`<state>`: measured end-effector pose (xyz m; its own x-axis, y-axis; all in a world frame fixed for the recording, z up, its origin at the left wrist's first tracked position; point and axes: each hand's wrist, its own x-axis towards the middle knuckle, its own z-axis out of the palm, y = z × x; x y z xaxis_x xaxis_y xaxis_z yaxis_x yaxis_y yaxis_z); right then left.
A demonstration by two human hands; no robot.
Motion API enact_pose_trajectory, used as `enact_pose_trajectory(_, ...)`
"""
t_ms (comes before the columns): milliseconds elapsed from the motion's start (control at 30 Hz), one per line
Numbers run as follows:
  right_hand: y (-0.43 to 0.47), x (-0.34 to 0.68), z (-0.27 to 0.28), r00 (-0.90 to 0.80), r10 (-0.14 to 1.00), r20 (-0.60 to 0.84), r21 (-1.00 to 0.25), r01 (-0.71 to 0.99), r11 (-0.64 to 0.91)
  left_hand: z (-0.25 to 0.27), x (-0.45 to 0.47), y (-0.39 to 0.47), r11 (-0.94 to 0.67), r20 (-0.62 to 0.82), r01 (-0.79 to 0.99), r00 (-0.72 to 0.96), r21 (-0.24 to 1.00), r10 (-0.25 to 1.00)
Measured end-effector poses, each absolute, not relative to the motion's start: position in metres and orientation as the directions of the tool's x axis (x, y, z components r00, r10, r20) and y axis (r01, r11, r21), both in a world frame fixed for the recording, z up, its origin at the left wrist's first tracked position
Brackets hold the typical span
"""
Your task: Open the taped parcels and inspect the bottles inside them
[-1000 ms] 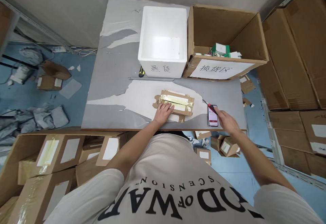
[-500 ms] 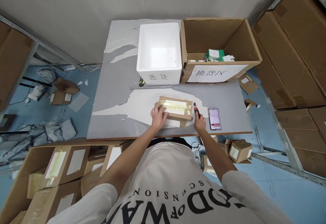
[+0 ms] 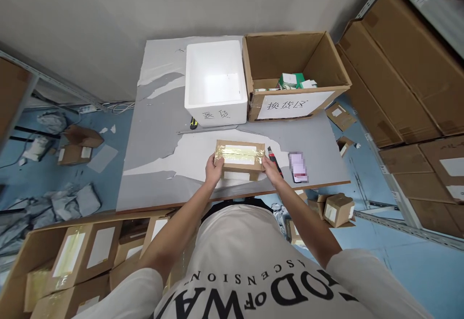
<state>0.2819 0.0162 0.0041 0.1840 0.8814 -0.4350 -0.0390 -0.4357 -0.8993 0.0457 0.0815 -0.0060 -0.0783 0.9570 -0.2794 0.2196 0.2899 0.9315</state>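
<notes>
A small brown cardboard box (image 3: 240, 156), taped along its top over a white label, is at the front of the table. My left hand (image 3: 214, 169) grips its left end and my right hand (image 3: 270, 168) grips its right end. Just right of the box lies a red and black utility knife (image 3: 274, 160), apart from my fingers. A phone (image 3: 298, 167) with a lit screen rests farther right. Under the box I see a white torn patch of the tabletop and a strip of cardboard or tape whose kind I cannot make out.
A white foam box (image 3: 216, 114) and an open carton (image 3: 295, 108) holding green and white packets stand at the back of the grey table (image 3: 145, 191). A yellow and black cutter (image 3: 194, 123) lies by the foam box. Below left is a large carton of parcels (image 3: 103, 246); shelving flanks both sides.
My right hand has let go of the utility knife, which now lies on the table, and has taken the box's right end. My left hand has shifted to its left end. The view has shifted slightly.
</notes>
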Motion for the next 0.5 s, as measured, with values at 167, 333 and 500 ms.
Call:
enact_pose_trajectory(167, 0.008, 0.286, 0.052, 0.191, 0.940, -0.284, -0.959, -0.082, -0.273, 0.043, 0.057, 0.074, 0.084, -0.043, 0.235, -0.176, 0.968, 0.984)
enact_pose_trajectory(333, -0.030, 0.321, 0.098, 0.434, 0.898, -0.075, -0.992, 0.059, -0.112, 0.086, 0.100, 0.063, -0.230, 0.245, 0.209, -0.051, 0.951, 0.968)
enact_pose_trajectory(500, -0.107, 0.381, 0.112, 0.711, 0.699, 0.082, -0.974, 0.205, -0.094, 0.088, 0.176, 0.038, -0.318, 0.298, 0.032, 0.269, 0.948, 0.916)
